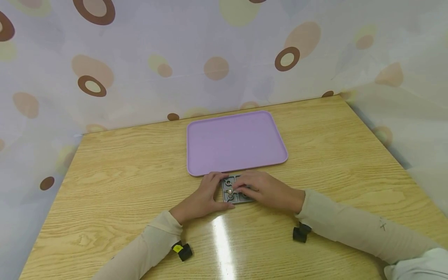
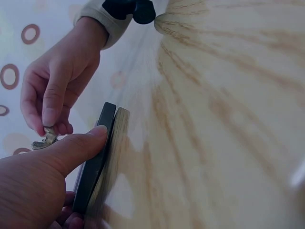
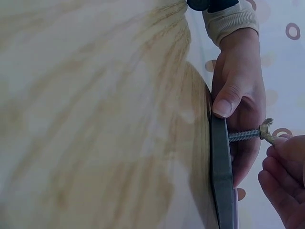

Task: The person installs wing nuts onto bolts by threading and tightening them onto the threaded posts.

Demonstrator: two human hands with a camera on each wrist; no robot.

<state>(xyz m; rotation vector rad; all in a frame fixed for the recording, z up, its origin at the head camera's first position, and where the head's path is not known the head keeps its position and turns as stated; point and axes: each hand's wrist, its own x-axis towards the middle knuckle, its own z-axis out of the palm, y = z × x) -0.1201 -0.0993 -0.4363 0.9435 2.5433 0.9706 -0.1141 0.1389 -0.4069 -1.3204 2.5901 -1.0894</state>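
A grey metal plate (image 1: 240, 199) with raised ribs and round holes lies on the table. My left hand (image 1: 204, 196) grips it from the left, thumb along the near edge and fingers at the far edge. A threaded bolt (image 3: 244, 136) stands upright out of the plate. On the bolt's top end sits a brass-coloured wing nut (image 3: 265, 130), and my right hand (image 1: 266, 189) pinches one of its wings between thumb and finger. In the left wrist view the wing nut (image 2: 46, 139) shows above the plate's dark side (image 2: 97, 157). The right hand covers the plate's right part in the head view.
A lilac tray (image 1: 235, 142) lies just beyond the plate, close to its far edge. Bare wooden table (image 1: 133, 171) surrounds both. A patterned cloth (image 1: 189, 50) hangs behind the table, with more at the sides.
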